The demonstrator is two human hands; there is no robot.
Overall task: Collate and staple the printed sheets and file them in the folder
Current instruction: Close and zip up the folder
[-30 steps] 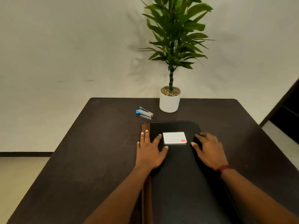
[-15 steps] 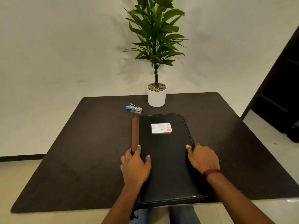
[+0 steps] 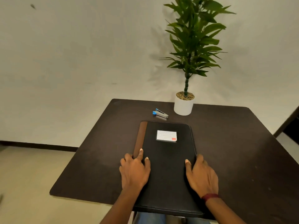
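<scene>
Black folder [image 3: 168,172] with brown spine, white lined label [image 3: 166,135]; blue-and-silver stapler [image 3: 160,113]; dark brown table [image 3: 234,151].

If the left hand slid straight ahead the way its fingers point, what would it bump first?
Probably the stapler, just past the far edge of the folder that the left hand rests on; it might narrowly miss.
</scene>
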